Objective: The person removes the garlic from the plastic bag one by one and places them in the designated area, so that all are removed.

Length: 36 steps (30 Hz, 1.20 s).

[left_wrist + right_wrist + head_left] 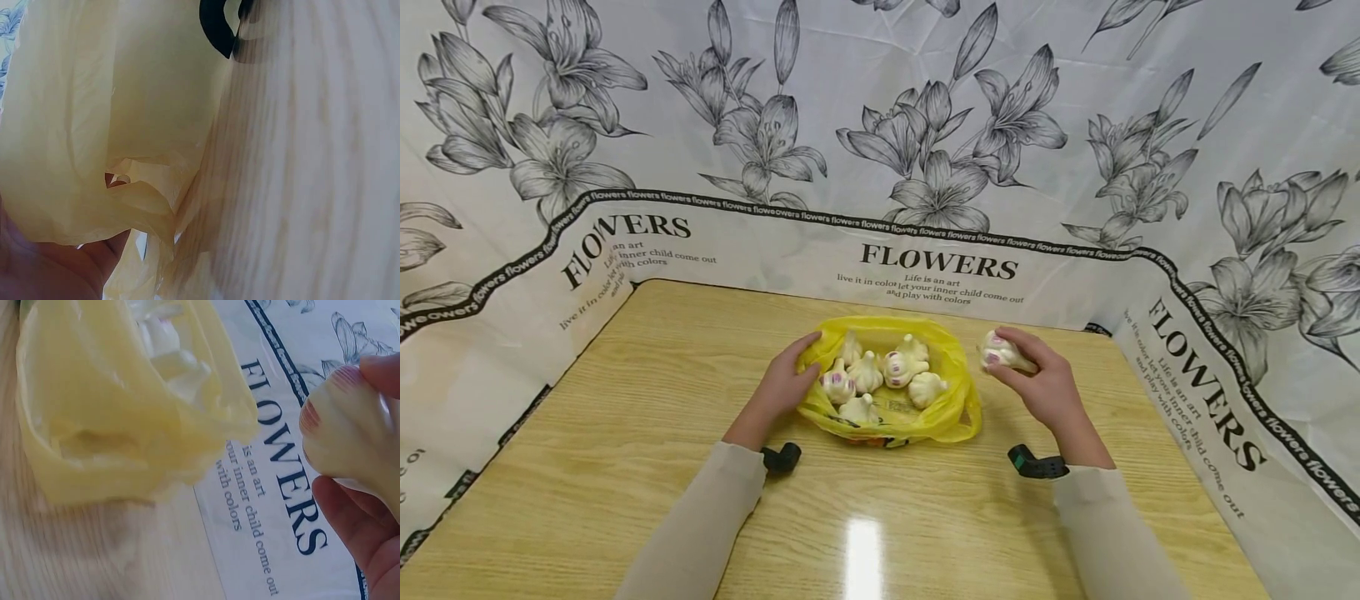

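Observation:
A yellow plastic bag (951, 421) lies with its mouth spread on the table, several white garlic bulbs (866, 372) inside it. At its left rim the left hand (782, 383) grips the plastic, thumb and fingers on either side. Just right of the bag, the right hand (1045, 383) pinches one garlic bulb (997, 350) with purple patches. In the right wrist view that bulb (344, 425) sits between thumb and fingers, apart from the bag (87, 406). The left wrist view shows mostly bag plastic (156, 81), with part of the left hand (62, 265) below it.
The light wooden table (685, 367) reaches to white cloth walls (775, 258) printed with flowers and lettering at the back and sides. A black wrist mount (782, 457) is by the left wrist, and another (1036, 463) by the right.

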Tool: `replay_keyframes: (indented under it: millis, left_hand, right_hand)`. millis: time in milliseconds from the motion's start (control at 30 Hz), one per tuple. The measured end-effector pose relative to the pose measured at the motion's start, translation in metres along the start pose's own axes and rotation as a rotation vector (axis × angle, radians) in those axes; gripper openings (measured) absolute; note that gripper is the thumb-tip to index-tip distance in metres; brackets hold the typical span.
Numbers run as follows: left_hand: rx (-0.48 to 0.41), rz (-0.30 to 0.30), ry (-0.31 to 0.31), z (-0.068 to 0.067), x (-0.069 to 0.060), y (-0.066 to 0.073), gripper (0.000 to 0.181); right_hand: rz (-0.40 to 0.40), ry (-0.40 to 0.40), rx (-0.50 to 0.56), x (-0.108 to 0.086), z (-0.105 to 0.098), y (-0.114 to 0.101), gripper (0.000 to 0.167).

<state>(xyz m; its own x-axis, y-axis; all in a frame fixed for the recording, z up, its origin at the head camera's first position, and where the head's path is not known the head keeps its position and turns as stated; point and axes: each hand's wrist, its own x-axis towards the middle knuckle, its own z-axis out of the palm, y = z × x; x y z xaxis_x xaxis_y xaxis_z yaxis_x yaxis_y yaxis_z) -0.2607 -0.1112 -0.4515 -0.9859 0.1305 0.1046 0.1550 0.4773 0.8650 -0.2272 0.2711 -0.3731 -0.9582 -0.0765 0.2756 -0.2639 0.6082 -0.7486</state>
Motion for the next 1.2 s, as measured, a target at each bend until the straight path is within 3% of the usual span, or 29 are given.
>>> replay_keyframes:
  millis: [267,600,900,1200]
  left_hand:
    - [0.006,0.004,0.001,-0.001,0.001,0.001,0.055]
    - [0.005,0.0,0.005,-0.002,0.0,0.002,0.055]
    - [-0.011,0.006,0.01,0.0,0.0,-0.001,0.054]
    - [-0.008,-0.006,0.014,0.002,-0.001,-0.002,0.053]
  right_hand:
    - [0.049,-0.005,-0.114,0.003,-0.013,0.02,0.06]
    - [0.071,-0.051,-0.26,0.004,-0.014,0.044,0.064]
    - [0.048,-0.079,-0.397,0.003,-0.014,0.051,0.057]
    - [0.048,-0.125,-0.466,0.002,-0.015,0.057,0.053]
